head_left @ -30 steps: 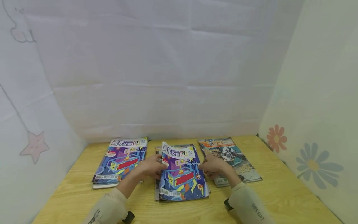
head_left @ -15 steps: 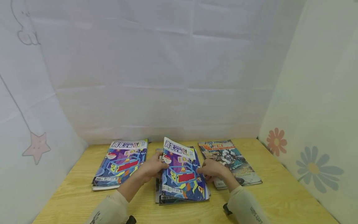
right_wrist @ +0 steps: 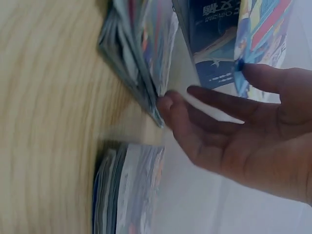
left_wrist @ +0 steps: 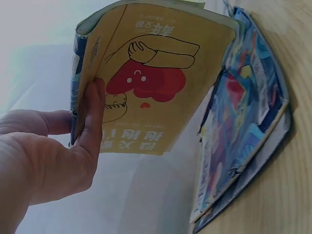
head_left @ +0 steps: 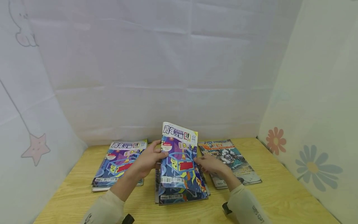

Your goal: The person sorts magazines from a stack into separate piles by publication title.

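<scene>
My left hand [head_left: 151,157] grips the left edge of a purple-and-blue magazine [head_left: 180,155], thumb on the cover and fingers behind it. The magazine is lifted and tilted, its top end higher; the left wrist view shows its yellow back cover [left_wrist: 151,73] with a red cartoon figure. My right hand [head_left: 211,164] is at the magazine's right edge. In the right wrist view its thumb touches the edge, while the other fingers [right_wrist: 214,100] are spread loosely away from it. Below lies the middle pile of magazines [head_left: 184,197], largely covered by the lifted one.
Another pile with the same purple cover [head_left: 120,165] lies on the left of the wooden table [head_left: 279,193]. On the right is a pile topped by a teal-and-orange magazine [head_left: 232,160]. A white cloth backdrop [head_left: 179,77] closes off the back and sides.
The magazine has risen from the middle pile and tilted further, uncovering the lower part of a similar cover beneath. Both hands stayed at its sides, the left moving up with it.
</scene>
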A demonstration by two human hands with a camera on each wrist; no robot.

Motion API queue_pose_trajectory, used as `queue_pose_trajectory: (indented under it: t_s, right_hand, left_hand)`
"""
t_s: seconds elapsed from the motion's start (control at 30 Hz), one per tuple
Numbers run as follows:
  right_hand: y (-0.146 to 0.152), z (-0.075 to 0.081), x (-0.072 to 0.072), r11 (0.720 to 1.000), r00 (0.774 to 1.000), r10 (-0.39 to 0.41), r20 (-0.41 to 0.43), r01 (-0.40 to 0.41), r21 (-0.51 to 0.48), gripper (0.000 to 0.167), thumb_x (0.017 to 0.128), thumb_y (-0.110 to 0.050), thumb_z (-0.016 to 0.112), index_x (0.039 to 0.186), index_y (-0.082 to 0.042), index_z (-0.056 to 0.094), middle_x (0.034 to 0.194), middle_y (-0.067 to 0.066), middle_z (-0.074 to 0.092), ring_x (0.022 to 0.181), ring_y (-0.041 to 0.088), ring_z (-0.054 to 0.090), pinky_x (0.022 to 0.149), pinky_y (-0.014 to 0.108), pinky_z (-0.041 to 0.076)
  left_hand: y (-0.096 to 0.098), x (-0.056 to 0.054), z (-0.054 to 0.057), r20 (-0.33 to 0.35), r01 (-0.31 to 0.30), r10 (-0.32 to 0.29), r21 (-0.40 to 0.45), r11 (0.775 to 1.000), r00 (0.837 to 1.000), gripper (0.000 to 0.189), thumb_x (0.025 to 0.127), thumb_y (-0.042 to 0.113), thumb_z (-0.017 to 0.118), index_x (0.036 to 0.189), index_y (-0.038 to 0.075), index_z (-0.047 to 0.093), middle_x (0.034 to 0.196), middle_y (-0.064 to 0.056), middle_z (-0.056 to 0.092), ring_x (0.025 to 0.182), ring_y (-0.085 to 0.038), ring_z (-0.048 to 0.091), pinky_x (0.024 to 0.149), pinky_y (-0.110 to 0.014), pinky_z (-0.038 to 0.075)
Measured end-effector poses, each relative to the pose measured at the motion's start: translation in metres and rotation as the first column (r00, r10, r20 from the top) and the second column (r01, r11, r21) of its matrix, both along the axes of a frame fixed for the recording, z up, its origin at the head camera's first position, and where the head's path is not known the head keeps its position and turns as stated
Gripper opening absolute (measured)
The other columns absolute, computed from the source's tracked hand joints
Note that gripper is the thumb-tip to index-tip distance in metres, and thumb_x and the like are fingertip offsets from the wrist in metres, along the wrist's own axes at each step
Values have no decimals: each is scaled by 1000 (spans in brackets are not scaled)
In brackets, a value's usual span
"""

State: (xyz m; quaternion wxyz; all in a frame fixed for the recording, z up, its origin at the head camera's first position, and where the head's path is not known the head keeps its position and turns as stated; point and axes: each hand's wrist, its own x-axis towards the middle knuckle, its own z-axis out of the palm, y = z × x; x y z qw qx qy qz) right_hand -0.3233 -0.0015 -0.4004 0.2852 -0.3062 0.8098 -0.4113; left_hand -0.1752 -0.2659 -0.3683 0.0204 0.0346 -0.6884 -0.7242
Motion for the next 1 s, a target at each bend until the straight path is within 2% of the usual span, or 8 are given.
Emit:
queue_pose_trajectory:
  t_s: [0.1, 0.2, 0.33, 0.5, 0.57, 0.7, 0.8, 1.0]
  right_hand:
    - [0, 5, 3, 996, 989, -3, 150, 17, -90, 56, 104, -52, 52, 117, 1, 65, 106, 22, 64, 92, 33, 65, 87, 51, 54]
    - [0, 13, 4, 979, 961, 59, 271, -3, -202, 60, 104, -54, 51, 133, -2, 59, 118, 21, 65, 105, 37, 66, 93, 51, 52]
    - [2, 23, 4, 954, 928, 149, 341, -44, -297, 63, 105, -52, 50, 148, -7, 49, 131, 15, 62, 114, 33, 63, 97, 49, 49]
    - [3, 29, 4, 932, 906, 153, 394, 0, -363, 80, 101, -46, 61, 160, -7, 24, 144, 16, 52, 120, 35, 59, 103, 53, 43]
    - [3, 29, 4, 920, 904, 138, 405, 35, -390, 83, 100, -41, 66, 160, -7, 21, 146, 16, 49, 123, 35, 58, 105, 54, 42]
    - [1, 28, 2, 897, 906, 90, 414, 107, -428, 77, 98, -33, 71, 157, -6, 30, 145, 17, 51, 125, 33, 56, 106, 53, 42]
    - [-1, 29, 2, 878, 917, 49, 395, 149, -454, 70, 97, -29, 73, 153, -4, 39, 141, 17, 55, 123, 32, 58, 104, 48, 45]
    - [-2, 33, 6, 810, 939, -8, 344, 208, -549, 53, 96, -27, 74, 144, -11, 57, 134, 19, 58, 117, 35, 61, 99, 47, 49]
  left_hand:
    - [-5, 3, 8, -32, -3, 2, -6, 1000, 999, 71, 103, 14, 61, 159, 14, 17, 124, -18, 65, 95, -32, 67, 78, -43, 55]
    - [-9, 6, 17, -68, -4, 4, -9, 1000, 998, 70, 104, 15, 60, 160, 15, 17, 129, -18, 63, 98, -33, 66, 80, -44, 54]
    - [-16, 9, 29, -111, -3, 5, 13, 1000, 994, 70, 105, 16, 59, 161, 16, 17, 133, -19, 60, 100, -33, 67, 82, -45, 55]
    - [-23, 13, 38, -140, 4, 2, 43, 999, 990, 71, 105, 20, 60, 161, 20, 17, 135, -19, 60, 102, -34, 68, 84, -46, 56]
    - [-25, 14, 42, -155, 7, -1, 36, 999, 988, 71, 105, 22, 61, 161, 22, 17, 135, -18, 60, 102, -35, 69, 85, -45, 55]
    - [-26, 16, 46, -187, -1, 6, 24, 1000, 982, 73, 103, 24, 63, 161, 24, 18, 134, -17, 61, 101, -36, 70, 84, -45, 55]
    - [-26, 17, 46, -198, -4, 9, 27, 1000, 980, 75, 103, 24, 65, 161, 23, 17, 135, -17, 61, 101, -35, 70, 84, -44, 55]
    - [-27, 18, 44, -199, -29, 31, 17, 999, 980, 79, 102, 26, 66, 162, 24, 16, 134, -16, 61, 100, -34, 70, 84, -44, 55]
